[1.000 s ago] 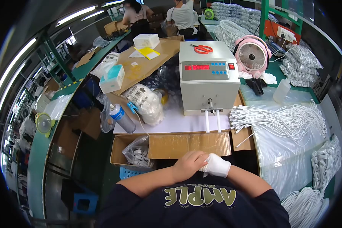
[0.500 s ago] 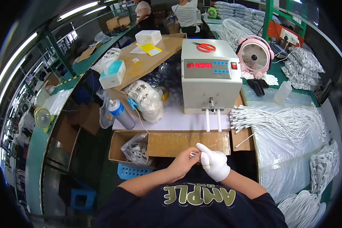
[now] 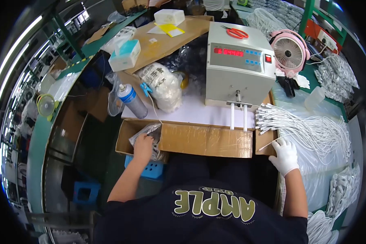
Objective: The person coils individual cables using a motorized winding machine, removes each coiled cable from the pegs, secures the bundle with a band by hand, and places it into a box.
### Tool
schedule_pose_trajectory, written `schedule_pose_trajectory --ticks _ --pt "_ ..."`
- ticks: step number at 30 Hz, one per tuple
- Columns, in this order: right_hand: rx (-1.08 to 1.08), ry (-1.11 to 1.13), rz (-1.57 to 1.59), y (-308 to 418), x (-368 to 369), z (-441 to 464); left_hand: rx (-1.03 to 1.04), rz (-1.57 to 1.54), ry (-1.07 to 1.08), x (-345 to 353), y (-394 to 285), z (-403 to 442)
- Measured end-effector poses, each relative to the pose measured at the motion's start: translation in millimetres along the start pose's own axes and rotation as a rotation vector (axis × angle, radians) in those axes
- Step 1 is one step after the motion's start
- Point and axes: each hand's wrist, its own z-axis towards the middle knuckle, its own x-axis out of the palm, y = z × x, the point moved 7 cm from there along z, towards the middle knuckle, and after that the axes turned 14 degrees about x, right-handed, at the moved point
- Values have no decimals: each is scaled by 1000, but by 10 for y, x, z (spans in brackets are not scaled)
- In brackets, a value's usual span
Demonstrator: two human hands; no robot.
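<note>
My left hand, bare, reaches over the small open carton and touches the clear plastic bag in it. White bundled pieces show partly beside the hand; its fingertips are hidden, so I cannot tell whether they hold anything. My right hand, in a white glove, lies with fingers apart and thumb out at the right table's edge. Its fingertips are at a single white cable that lies apart from the large bundle of white cables.
A grey counter machine with a red display stands ahead, red-handled scissors on top. Two white rods stick out from its front. A cardboard flap lies before me. A spray can and a pink fan stand nearby.
My hands were together in front of my chest, around a small white piece. They have parted: the left moved to the carton, the right to the cables. The view has shifted.
</note>
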Motion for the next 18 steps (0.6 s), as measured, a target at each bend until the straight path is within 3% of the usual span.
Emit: schedule_pose_trajectory --ticks 4,9,12,15,18 --pt "-152 -170 -25 -84 347 45 139 -205 9 87 -636 501" --pt "48 -255 195 -59 198 139 148 -495 -39 657 -1045 1476" --pt "102 -209 40 -43 245 153 157 -436 -52 1119 -994 2027" --pt "118 -244 -5 -49 243 219 258 -142 98 1411 -1000 2292" --pt "78 -257 -14 -41 265 232 378 -97 172 1319 -1045 2207"
